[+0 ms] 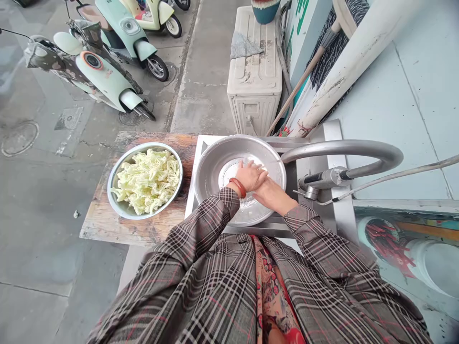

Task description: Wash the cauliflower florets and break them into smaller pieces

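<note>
Rested the left hand [251, 176], fingers slightly spread, over the right hand [271, 193], touching it inside the rim of the steel basin [208, 179]; could not tell the right fingers' state, being partly covered. Stood outdoors at a metal sink stand [191, 193], near a curved faucet [362, 148], with a weathered wooden board [96, 217] to the left and grey pavement [39, 229] beyond. Counted one basin, one bowl [112, 196], one air-conditioner unit [255, 79] and at least three scooters [107, 79]. Saw wet glints in the basin and cauliflower florets [148, 179] heaped in the bowl on the board.
</note>
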A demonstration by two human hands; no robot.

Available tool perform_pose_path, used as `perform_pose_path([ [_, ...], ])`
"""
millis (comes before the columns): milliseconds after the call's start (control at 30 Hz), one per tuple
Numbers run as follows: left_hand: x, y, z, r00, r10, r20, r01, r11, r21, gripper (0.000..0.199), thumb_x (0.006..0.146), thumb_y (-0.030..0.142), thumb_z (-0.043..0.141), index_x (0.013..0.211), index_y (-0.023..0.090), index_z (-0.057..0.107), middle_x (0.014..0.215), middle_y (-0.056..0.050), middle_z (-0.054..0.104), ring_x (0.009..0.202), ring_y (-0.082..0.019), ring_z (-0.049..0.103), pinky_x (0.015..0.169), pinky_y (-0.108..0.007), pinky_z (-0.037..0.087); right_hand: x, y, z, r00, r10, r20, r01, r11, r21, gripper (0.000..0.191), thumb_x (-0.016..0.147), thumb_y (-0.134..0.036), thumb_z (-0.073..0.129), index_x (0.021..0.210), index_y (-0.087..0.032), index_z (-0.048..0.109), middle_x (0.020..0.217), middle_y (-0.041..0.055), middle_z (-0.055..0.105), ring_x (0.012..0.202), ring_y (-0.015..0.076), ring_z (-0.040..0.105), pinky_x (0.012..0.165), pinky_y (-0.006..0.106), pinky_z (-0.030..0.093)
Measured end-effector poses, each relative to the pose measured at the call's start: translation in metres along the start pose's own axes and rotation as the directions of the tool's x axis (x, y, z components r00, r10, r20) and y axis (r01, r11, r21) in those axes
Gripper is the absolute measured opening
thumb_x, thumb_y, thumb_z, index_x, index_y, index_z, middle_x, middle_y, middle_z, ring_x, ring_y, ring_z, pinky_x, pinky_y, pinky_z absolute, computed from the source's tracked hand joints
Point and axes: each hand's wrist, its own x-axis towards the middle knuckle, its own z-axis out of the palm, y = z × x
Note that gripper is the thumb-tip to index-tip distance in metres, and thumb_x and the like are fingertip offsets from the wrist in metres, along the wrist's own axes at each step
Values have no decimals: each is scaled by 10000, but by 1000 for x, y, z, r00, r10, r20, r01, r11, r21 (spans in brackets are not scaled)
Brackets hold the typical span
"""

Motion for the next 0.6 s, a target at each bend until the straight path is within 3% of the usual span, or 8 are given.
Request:
perform_pose_path([
  [67, 7, -10, -7, 984, -143, -106, 149, 987, 53, 393, 972, 369, 392, 1123, 153, 683, 1201, -172, 661, 1288, -349, 468, 1081, -695, 192, -6, 11, -13, 992, -127, -19, 126, 991, -54, 315, 813, -122, 651, 1125, -121, 689, 1247, 114, 676, 1250, 227, 563, 1108, 418, 417],
  [100, 11, -12, -10, 978, -147, -148, 158, 986, 62, 380, 957, 380, 436, 1083, 129, 692, 1146, -184, 673, 1255, -350, 493, 1083, -685, 201, -10, 18, -20, 986, -148, -73, 142, 987, -78, 356, 831, -139, 644, 1186, -152, 670, 1277, 118, 657, 1241, 248, 570, 1102, 452, 424],
  [200, 21, -7, -15, 990, -54, -128, 55, 998, 8, 390, 959, 387, 452, 883, 107, 714, 903, -152, 702, 1015, -278, 625, 1065, -551, 333, -25, 40, -36, 960, -52, -274, 37, 998, -60, 338, 914, -219, 534, 1232, -180, 642, 1213, 123, 673, 1020, 224, 670, 950, 413, 538],
  [300, 26, -2, -13, 986, -102, -128, 89, 991, -103, 487, 1007, 368, 312, 862, 106, 696, 790, -130, 680, 800, -220, 648, 882, -402, 472, -43, 52, -43, 940, 13, -340, -21, 1000, -18, 303, 925, -262, 503, 1166, -184, 669, 1130, 107, 695, 901, 199, 674, 816, 359, 573],
  [367, 21, -7, -11, 971, -166, -172, 139, 978, -154, 426, 1006, 357, 324, 1036, 109, 669, 875, -132, 680, 817, -219, 650, 816, -363, 487, -53, 54, -43, 933, 34, -358, -41, 999, -14, 290, 930, -275, 489, 1130, -193, 684, 1105, 98, 703, 905, 197, 667, 805, 351, 569],
  [433, 7, -21, -10, 968, -165, -190, 134, 977, -168, 396, 956, 350, 467, 1273, 132, 563, 1084, -153, 649, 902, -230, 651, 817, -360, 494, -59, 54, -40, 929, 59, -365, -65, 998, -4, 290, 935, -285, 477, 1113, -198, 689, 1088, 95, 708, 890, 195, 666, 799, 354, 567],
  [533, -25, -55, -14, 955, -121, -270, 92, 989, -120, 680, 824, 333, 661, 1435, 180, 407, 1391, -195, 470, 1133, -295, 583, 919, -426, 479, -62, 57, -29, 935, 71, -349, -69, 997, 18, 306, 934, -297, 470, 1134, -197, 680, 1113, 103, 699, 906, 207, 667, 805, 370, 568],
  [600, -49, -84, -16, 878, -217, -426, 191, 976, -103, 704, 798, 334, 674, 1430, 175, 410, 1462, -207, 393, 1303, -351, 453, 1032, -493, 405, -61, 61, -20, 938, 63, -342, -58, 998, 25, 318, 929, -303, 471, 1153, -199, 672, 1136, 109, 692, 954, 221, 663, 838, 389, 562],
])
